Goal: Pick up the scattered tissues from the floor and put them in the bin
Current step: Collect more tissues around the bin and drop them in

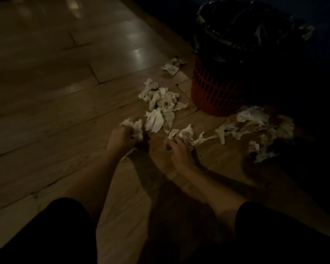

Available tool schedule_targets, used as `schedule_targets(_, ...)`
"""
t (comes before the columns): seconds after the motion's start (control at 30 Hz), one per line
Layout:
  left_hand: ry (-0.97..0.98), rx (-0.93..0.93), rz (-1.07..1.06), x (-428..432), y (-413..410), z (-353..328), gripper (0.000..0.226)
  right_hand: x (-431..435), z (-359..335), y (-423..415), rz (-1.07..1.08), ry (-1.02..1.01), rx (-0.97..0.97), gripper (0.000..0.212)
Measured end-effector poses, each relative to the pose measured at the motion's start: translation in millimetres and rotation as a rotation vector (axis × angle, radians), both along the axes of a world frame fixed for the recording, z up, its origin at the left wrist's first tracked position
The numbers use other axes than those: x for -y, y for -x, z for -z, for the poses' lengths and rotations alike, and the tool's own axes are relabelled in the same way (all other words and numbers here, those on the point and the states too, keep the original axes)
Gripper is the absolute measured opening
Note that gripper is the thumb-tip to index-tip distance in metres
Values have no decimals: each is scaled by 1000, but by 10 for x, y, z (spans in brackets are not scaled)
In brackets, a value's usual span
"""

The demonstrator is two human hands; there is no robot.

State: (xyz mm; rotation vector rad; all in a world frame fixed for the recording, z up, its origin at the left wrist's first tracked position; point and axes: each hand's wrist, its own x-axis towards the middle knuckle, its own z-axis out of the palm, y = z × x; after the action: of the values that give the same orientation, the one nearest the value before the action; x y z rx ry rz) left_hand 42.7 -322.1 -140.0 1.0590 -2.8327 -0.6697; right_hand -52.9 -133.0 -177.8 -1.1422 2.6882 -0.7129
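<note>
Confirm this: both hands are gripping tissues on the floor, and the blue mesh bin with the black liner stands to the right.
One thing is wrong: the head view shows the mesh bin is red, not blue. Otherwise correct: the left hand and right hand grip tissues, and the black liner is there.

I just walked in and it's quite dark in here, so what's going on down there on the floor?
A person is gathering crumpled tissues off the wooden floor with both bare hands. The left hand is closed on one wad of tissue, and the right hand is clutching another tissue. More tissues lie loose: a pile in the middle, a few pieces near the bin, and a heap to the right. The red bin with its black liner stands just beyond them.
</note>
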Motion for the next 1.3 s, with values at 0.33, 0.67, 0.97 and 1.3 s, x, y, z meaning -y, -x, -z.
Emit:
schedule_targets(0.33, -73, -200, -32, -376, 89, 100, 10, -154, -778, 287, -80, 113, 49, 33)
schedule_targets(0.67, 77, -732, 203, -791, 1504, -1695, 14, -620, -2516, 1227, -287, 131, -265, 40)
schedule_targets(0.97, 239, -832, 359, -1034, 2387, -2859, 23, -773, -3581, 2145, -92, 427, -564, 34)
schedule_targets(1.3, 276, -242, 526, -1189, 2711, -2478, 27, -723, -2728, 2848, -83, 129, -169, 29)
